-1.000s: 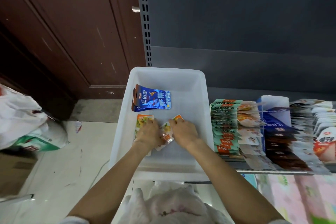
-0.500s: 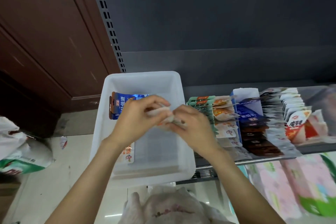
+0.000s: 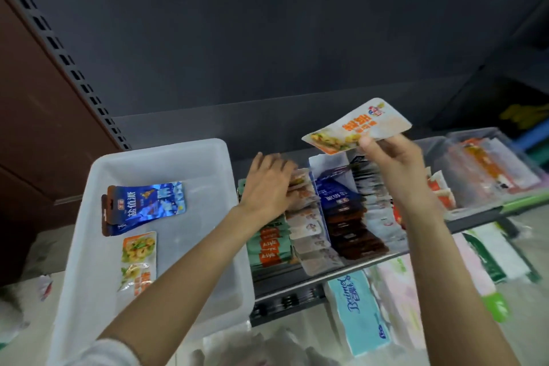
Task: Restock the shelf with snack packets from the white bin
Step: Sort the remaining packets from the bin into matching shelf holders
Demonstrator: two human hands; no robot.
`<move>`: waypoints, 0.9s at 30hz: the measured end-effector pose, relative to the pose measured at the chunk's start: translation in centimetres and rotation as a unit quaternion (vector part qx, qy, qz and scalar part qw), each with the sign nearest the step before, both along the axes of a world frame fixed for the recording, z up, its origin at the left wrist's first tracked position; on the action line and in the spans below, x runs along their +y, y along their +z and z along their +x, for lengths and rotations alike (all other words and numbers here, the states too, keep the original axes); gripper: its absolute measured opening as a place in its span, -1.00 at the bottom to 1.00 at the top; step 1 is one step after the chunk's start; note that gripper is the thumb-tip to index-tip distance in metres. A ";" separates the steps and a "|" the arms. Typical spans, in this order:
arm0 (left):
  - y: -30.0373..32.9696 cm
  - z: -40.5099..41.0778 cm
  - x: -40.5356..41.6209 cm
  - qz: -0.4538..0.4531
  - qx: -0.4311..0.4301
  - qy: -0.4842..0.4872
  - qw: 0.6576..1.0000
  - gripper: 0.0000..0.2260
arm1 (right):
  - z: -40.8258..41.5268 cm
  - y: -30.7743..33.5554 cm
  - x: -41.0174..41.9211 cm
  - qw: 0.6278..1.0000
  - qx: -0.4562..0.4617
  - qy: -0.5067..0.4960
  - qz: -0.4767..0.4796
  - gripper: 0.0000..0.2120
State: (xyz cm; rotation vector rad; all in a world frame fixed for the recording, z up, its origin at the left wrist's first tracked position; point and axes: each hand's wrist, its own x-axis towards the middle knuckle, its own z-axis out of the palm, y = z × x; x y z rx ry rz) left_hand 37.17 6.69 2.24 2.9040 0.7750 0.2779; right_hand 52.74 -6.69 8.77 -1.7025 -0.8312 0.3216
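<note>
Currently restocking: holding one packet (image 3: pixel 358 127) aloft in right hand (image 3: pixel 395 162), pinched at its lower edge between thumb and curled fingers, well above the shelf (image 3: pixel 341 272); pressing left hand (image 3: pixel 269 184) onto the back of the packet rows (image 3: pixel 300 217), fingers extended and reaching in among the packets; holding nothing that can be seen, though fingertips are partly hidden, so a pinch cannot be ruled out.

Judging the step in hand: opening a gap in the matching row for the raised packet. Next move calling for: lowering the packet toward the row under the left hand; turning it to match the neighbours; sliding it in edge first; keeping the gap parted until seated. Guarding against: toppling the leaning rows; slotting into the wrong row.

Containers and contents:
- bin (image 3: pixel 98 175), resting at the shelf's left end, touching the rows' side; containing blue packets (image 3: pixel 145 206), apparently two stacked, near the back; containing orange packets (image 3: pixel 139 258) lying flat nearer the front, exact count unclear; remaining floor bare.
- shelf; carrying several rows standing side by side: green-and-orange, pale, dark blue-and-brown, then white; clear boxes (image 3: pixel 487 169) further right, contents blurred.
- lower level; carrying tissue packs (image 3: pixel 362 309).
</note>
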 end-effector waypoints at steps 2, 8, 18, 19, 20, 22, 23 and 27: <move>-0.6 0.3 -0.2 0.030 -0.012 -0.008 0.999 -0.72 | 0.8 -0.3 1.8 0.998 -0.049 0.030 -0.035 -0.83; -1.8 -0.5 -0.7 0.040 -0.072 -0.035 0.996 -0.85 | 1.3 -2.3 6.1 0.955 -0.180 0.170 -0.164 -0.80; -1.6 -0.5 -1.2 0.041 -0.096 -0.026 0.994 -0.89 | 0.8 -4.1 7.4 0.852 -0.440 0.178 -0.220 -0.87; -1.6 -0.5 -1.2 0.041 -0.093 -0.026 0.994 -0.89 | 0.4 -4.0 7.5 0.831 -0.468 0.180 -0.242 -0.87; -1.8 -0.5 -1.1 0.045 -0.091 -0.026 0.995 -0.89 | 0.1 -4.3 7.6 0.806 -0.494 0.184 -0.271 -0.85; -2.2 -0.5 -0.8 0.054 -0.096 -0.035 0.993 -0.89 | -0.5 -4.9 8.0 0.770 -0.520 0.198 -0.312 -0.80; -2.5 -0.4 -0.6 0.056 -0.103 -0.046 0.992 -0.89 | -0.7 -5.1 8.1 0.762 -0.526 0.198 -0.322 -0.79; -2.2 -1.4 -0.5 0.023 -0.176 -0.079 0.981 -0.79 | -0.8 -5.7 8.7 0.725 -0.574 0.156 -0.348 -0.86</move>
